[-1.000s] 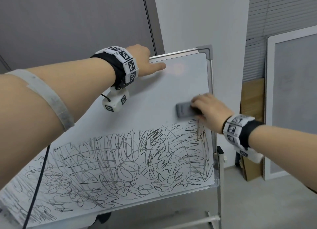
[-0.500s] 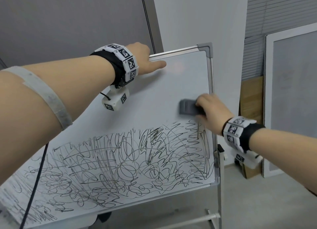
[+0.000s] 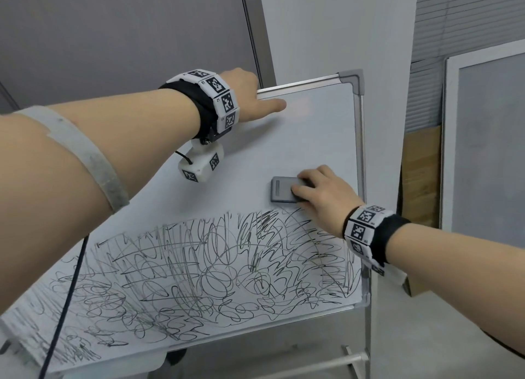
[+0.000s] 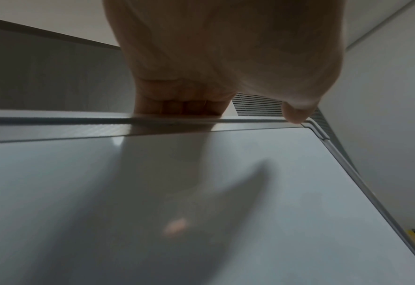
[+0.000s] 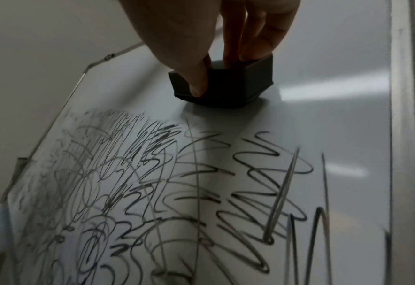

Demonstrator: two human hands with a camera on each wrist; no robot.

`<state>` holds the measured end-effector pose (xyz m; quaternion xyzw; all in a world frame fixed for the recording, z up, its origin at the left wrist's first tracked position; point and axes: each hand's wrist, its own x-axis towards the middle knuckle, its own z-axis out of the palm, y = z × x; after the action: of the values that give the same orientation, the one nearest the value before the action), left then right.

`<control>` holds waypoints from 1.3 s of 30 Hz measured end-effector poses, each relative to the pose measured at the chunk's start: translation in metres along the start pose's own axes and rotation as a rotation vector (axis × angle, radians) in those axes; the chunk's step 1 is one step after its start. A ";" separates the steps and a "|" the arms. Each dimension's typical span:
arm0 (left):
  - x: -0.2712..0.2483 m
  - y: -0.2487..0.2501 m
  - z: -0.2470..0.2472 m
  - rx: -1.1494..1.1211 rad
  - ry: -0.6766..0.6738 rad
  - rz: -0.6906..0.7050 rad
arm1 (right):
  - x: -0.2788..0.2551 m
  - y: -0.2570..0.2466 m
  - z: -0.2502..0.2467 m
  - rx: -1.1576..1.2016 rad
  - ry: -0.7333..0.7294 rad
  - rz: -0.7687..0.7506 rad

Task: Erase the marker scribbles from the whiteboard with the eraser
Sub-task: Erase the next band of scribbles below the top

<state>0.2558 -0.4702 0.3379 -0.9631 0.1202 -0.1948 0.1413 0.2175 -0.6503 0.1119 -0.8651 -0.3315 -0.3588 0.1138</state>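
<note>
Head view has the right hand (image 3: 321,194) pinching the eraser (image 3: 285,190) flat on the whiteboard (image 3: 312,140) just above the scribbles (image 3: 213,265) (left hand (image 3: 244,92) hooked over its top edge), so light pressure could merely smear ink

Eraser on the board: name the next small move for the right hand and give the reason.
Probably slide the eraser down into the top edge of the scribbles and sweep left. The right hand grips it flat on bare board just above the ink, the whiteboard is blank above that line, and the left hand holds the top frame to steady it.
</note>
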 end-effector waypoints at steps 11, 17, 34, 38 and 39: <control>-0.002 -0.001 0.001 0.010 -0.003 0.013 | -0.005 0.000 0.012 -0.056 -0.021 -0.104; -0.001 -0.001 0.001 0.017 -0.004 0.008 | -0.003 0.008 0.005 -0.023 0.007 -0.102; -0.029 -0.073 -0.009 -0.166 -0.020 -0.146 | 0.045 -0.040 -0.014 0.220 0.106 0.034; -0.065 -0.125 -0.011 -0.169 0.033 -0.212 | 0.071 -0.079 -0.003 0.212 0.099 0.047; -0.077 -0.144 -0.011 -0.156 0.025 -0.221 | 0.078 -0.091 0.001 0.210 0.089 0.034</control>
<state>0.2076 -0.3165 0.3668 -0.9761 0.0300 -0.2111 0.0422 0.1996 -0.5431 0.1620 -0.8370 -0.3471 -0.3583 0.2248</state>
